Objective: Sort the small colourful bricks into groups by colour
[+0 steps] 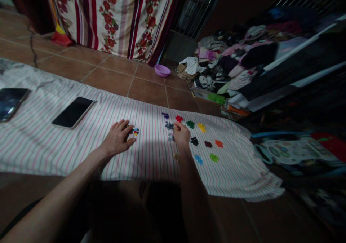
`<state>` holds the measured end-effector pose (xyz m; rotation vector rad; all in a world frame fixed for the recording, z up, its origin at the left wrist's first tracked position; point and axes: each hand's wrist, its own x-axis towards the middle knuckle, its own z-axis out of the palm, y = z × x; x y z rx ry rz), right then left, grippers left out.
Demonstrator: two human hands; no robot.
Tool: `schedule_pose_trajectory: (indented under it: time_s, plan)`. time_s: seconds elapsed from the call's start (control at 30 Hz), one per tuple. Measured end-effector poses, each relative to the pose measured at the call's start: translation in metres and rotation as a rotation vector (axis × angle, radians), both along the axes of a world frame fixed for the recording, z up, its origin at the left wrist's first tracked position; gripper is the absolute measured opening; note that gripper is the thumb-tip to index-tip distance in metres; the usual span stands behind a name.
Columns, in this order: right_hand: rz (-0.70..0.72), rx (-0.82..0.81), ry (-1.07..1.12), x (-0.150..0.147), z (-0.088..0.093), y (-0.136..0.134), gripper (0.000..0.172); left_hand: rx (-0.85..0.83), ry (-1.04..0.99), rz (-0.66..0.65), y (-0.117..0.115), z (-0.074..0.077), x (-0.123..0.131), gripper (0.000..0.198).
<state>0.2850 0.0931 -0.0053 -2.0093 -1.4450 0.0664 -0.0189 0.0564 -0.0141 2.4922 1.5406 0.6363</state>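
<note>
My left hand (117,138) lies flat on the striped cloth, fingers spread. Beside its thumb and fingertips sits a small cluster of mixed-colour pieces (135,131), partly under the fingers. Over the sorted heaps, my right hand (182,134) has its fingers pinched together; whatever is between them is too small to make out. Close to those fingertips are a dark grey heap (169,126), a light grey heap (171,137) and a red heap (178,118). Further heaps are purple (165,115), green (190,124), yellow (202,127), black (194,141), brown (208,144) and orange (218,143).
Light blue (199,159), lime (214,157) and tan (176,157) heaps lie nearer me, the tan one beside my right forearm. Two phones, one a dark-screened phone (73,112), rest at left. Beyond the cloth (151,156) a purple basin (162,70) stands on the tiled floor.
</note>
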Motion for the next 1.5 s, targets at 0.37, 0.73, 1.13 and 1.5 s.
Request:
schedule_pose_trajectory:
  time_s: [0.37, 0.73, 1.13, 1.5]
  plan:
    - [0.230, 0.112, 0.032, -0.037, 0.010, -0.006, 0.024, 0.011, -0.014, 0.006, 0.003, -0.005, 0.001, 0.050]
    - [0.726, -0.062, 0.124, -0.101, 0.008, -0.019, 0.021, 0.001, -0.173, -0.035, 0.008, -0.001, -0.009, 0.052]
    - [0.759, -0.112, 0.049, -0.109, -0.001, -0.020, 0.015, -0.213, 0.175, 0.048, -0.010, 0.002, -0.048, 0.102]
    - [0.773, -0.073, 0.012, -0.110, 0.003, -0.023, 0.008, -0.217, 0.243, 0.121, -0.018, 0.007, -0.027, 0.063]
